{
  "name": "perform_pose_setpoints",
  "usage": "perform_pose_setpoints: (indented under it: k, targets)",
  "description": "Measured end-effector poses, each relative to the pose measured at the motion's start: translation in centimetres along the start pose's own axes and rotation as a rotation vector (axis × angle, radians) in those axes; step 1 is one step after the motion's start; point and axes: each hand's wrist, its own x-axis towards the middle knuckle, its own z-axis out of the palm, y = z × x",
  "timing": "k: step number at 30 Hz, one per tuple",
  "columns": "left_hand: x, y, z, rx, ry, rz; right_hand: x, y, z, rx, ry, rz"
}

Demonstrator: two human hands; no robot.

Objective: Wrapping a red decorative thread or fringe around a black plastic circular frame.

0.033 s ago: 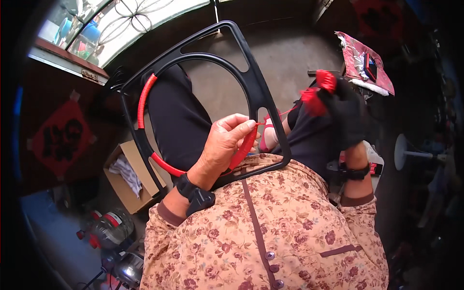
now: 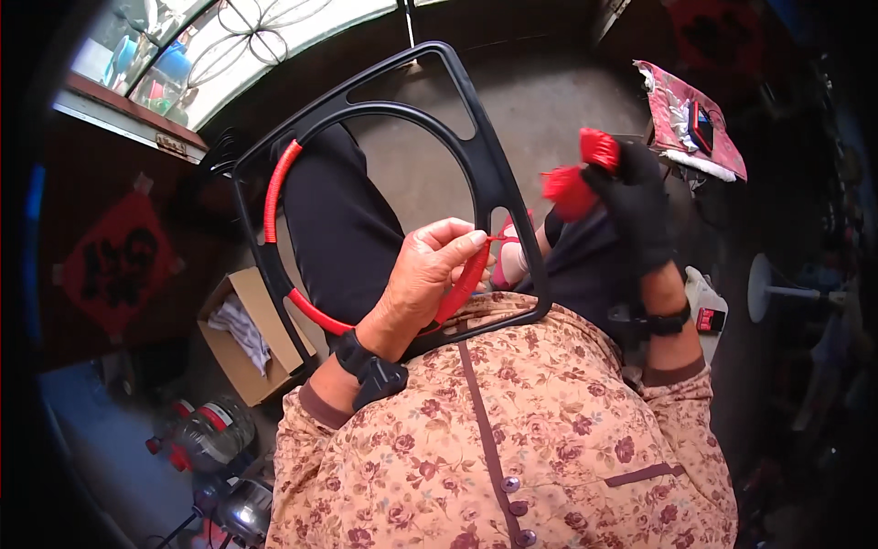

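A black plastic frame [image 2: 495, 174] with a round ring inside it rests tilted over my lap. Red cord is wound tightly round parts of the ring: a wrapped stretch [image 2: 282, 188] on the far left, another at the lower left, and a third [image 2: 464, 287] beside my left hand. Bare thumb and fingers of my left hand [image 2: 416, 270] pinch the cord against the ring's right side. My right hand [image 2: 638, 203], in a black glove, is closed round a bundle of red cord [image 2: 572, 192] to the right of the frame. A thin strand shows near my left fingertips.
An open cardboard box [image 2: 247, 377] with striped cloth stands at the left, above clear plastic bottles [image 2: 219, 435]. To the far right, a pink-covered stool [image 2: 672, 96] carries a red-and-black device [image 2: 701, 126]. A window with a metal grille is at the far left.
My right hand has moved left, toward the frame, carrying the cord bundle. My left hand keeps its pinch at the ring, and the frame has barely shifted.
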Motion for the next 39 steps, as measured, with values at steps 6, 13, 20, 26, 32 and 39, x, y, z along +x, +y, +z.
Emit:
perform_pose_setpoints:
  k: [6,13,20,26,32,39]
  targets:
    - [0.4,-0.2,0.7,-0.053,-0.066,-0.161,1.0,-3.5,9.2,1.283,-0.397,0.412]
    - [0.2,-1.0,0.5,-0.172,-0.036,-0.018,0.6,-5.4,8.1,1.878,-0.889,0.762]
    - [1.0,-1.5,-0.7,0.078,0.095,0.079,-1.8,-6.3,5.8,1.104,-0.618,0.645]
    - [0.9,-1.4,-1.6,-0.012,0.039,0.043,-4.5,-6.3,4.4,0.720,-0.737,0.619]
    - [0.5,-0.5,-1.1,0.044,0.016,0.081,-4.9,-6.5,5.1,1.400,-0.665,0.955]
    - [-0.2,0.4,-0.8,-0.016,0.009,0.010,-6.7,-1.1,2.7,1.666,-0.225,0.934]
